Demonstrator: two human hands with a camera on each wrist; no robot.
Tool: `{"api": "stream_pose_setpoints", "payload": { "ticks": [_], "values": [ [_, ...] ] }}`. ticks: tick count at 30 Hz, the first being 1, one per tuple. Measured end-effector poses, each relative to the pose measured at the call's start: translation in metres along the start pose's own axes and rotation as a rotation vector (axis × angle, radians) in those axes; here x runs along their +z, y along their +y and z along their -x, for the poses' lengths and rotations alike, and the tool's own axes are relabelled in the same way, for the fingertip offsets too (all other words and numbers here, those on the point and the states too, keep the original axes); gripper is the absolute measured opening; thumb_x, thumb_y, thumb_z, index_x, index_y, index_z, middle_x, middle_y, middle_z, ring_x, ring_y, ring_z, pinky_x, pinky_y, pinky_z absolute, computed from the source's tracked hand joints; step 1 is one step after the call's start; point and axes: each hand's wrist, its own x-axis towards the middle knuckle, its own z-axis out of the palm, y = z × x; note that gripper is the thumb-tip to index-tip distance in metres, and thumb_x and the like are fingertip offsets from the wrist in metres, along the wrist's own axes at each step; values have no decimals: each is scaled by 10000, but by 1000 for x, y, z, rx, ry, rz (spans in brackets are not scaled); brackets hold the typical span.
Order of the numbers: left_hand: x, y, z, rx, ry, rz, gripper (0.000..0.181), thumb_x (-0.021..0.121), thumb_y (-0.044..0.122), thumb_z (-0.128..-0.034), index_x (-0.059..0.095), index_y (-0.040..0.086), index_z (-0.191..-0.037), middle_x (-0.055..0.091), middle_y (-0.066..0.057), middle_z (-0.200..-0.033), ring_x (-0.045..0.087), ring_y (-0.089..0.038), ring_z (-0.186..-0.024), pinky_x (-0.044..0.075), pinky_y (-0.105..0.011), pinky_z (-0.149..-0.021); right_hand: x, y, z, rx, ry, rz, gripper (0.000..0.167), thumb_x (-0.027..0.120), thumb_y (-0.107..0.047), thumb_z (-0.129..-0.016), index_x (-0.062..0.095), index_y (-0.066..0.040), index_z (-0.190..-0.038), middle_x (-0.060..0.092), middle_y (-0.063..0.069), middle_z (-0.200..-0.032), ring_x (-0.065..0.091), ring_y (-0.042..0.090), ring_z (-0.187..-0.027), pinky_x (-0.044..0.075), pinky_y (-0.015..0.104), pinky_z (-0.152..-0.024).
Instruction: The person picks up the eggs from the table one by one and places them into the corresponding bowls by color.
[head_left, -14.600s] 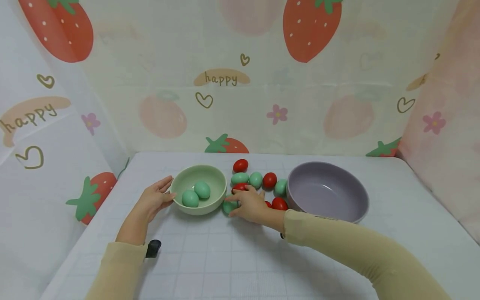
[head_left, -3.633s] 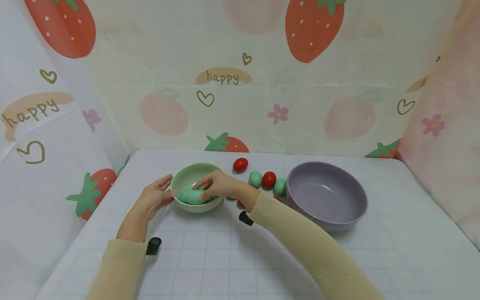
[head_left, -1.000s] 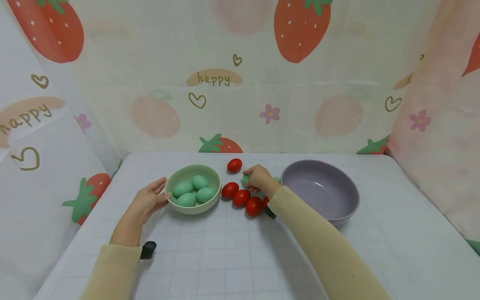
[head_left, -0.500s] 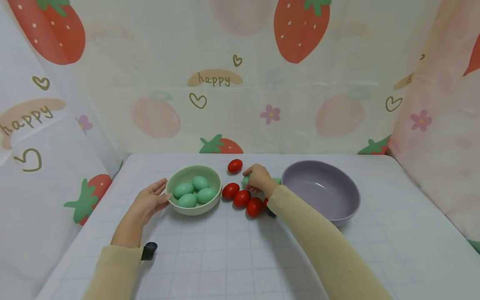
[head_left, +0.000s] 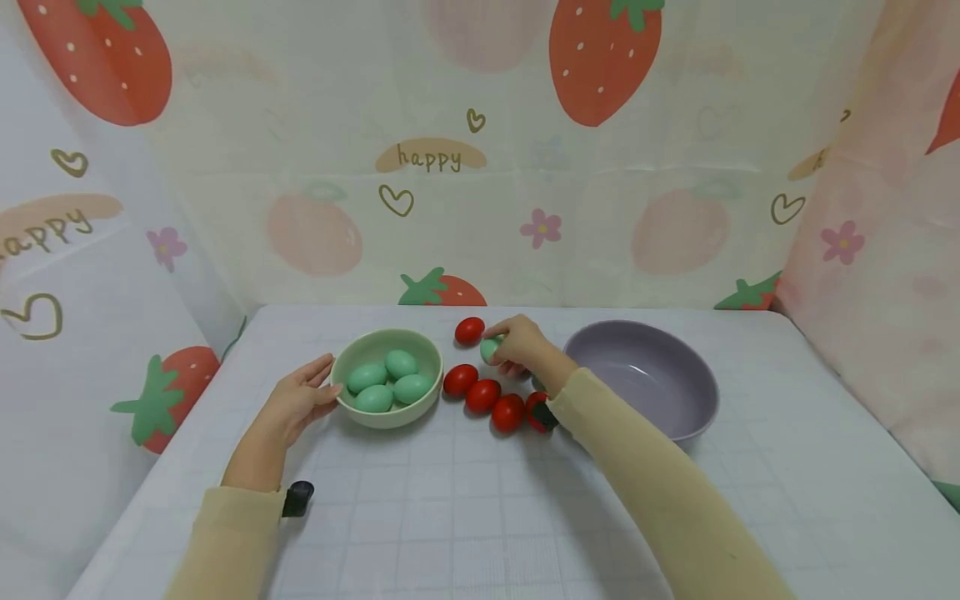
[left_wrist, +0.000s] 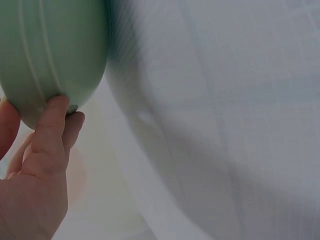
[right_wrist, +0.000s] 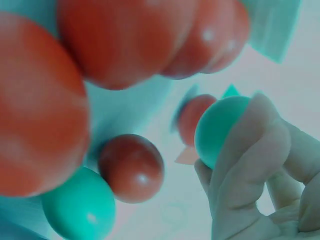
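In the head view, the left hand (head_left: 296, 400) holds the left side of the pale green bowl (head_left: 386, 421), thumb at the rim. Its fingers press the outer wall of the bowl (left_wrist: 70, 45) in the left wrist view. Several green eggs (head_left: 373, 399) lie inside the bowl. To the right of it, the right hand (head_left: 528, 346) pinches one green egg (head_left: 491, 349) between thumb and fingers, close to a red egg (head_left: 469, 332). Another green egg (right_wrist: 80, 205) touches a dark red one (right_wrist: 131, 167) in the right wrist view; the hand and wrist largely hide both in the head view.
A row of several red eggs (head_left: 482, 397) runs from beside the green bowl toward the right wrist. The larger purple bowl (head_left: 652, 392) stands on the right, partly behind the right sleeve. A patterned cloth (head_left: 450, 233) hangs behind the white table (head_left: 420, 517).
The right hand has shifted up slightly with the green egg in its fingers. Since the oldest frame, more green eggs lie in the green bowl. The left hand still holds that bowl.
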Motion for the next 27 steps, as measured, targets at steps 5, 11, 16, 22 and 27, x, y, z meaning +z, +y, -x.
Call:
{"api": "stream_pose_setpoints", "payload": {
  "ticks": [5, 11, 16, 22, 27],
  "values": [
    [0, 0, 1, 1, 2, -2, 701, 508, -28, -981, 124, 86, -1556, 93, -84, -1601, 245, -273, -1425, 495, -198, -895, -2, -7, 6, -18, -41, -47, 511, 733, 14, -825, 635, -124, -1308, 623, 171, -1163, 629, 174, -545, 570, 372, -679],
    [-1, -2, 1, 8, -9, 0, 707, 510, -27, -981, 114, 85, -1556, 80, -83, -1602, 223, -272, -1430, 434, -268, -1006, 2, -17, 17, -33, -61, -55, 487, 736, 4, -834, 653, -147, -1290, 626, 172, -1214, 700, 295, -740, 567, 397, -741],
    [0, -2, 1, 3, -2, 5, 706, 511, -27, -981, 119, 89, -1557, 86, -79, -1603, 229, -264, -1429, 469, -224, -951, 6, -24, 23, -44, -87, -73, 466, 738, -25, -842, 663, -169, -1280, 627, 146, -1209, 667, 386, -938, 565, 381, -732],
    [1, -1, 2, 5, 2, 2, 706, 513, -26, -981, 121, 88, -1556, 89, -82, -1604, 223, -265, -1433, 458, -240, -972, 12, -30, 26, -54, -114, -112, 461, 736, -27, -848, 663, -170, -1280, 613, 125, -1080, 660, 379, -934, 554, 410, -817],
    [0, -2, 1, 5, 4, 6, 703, 510, -25, -982, 123, 90, -1557, 94, -79, -1603, 228, -261, -1432, 473, -215, -940, 19, -35, 28, -90, -139, -131, 466, 746, -27, -841, 661, -155, -1281, 583, 125, -1068, 668, 298, -791, 557, 414, -822]
  ]
}}
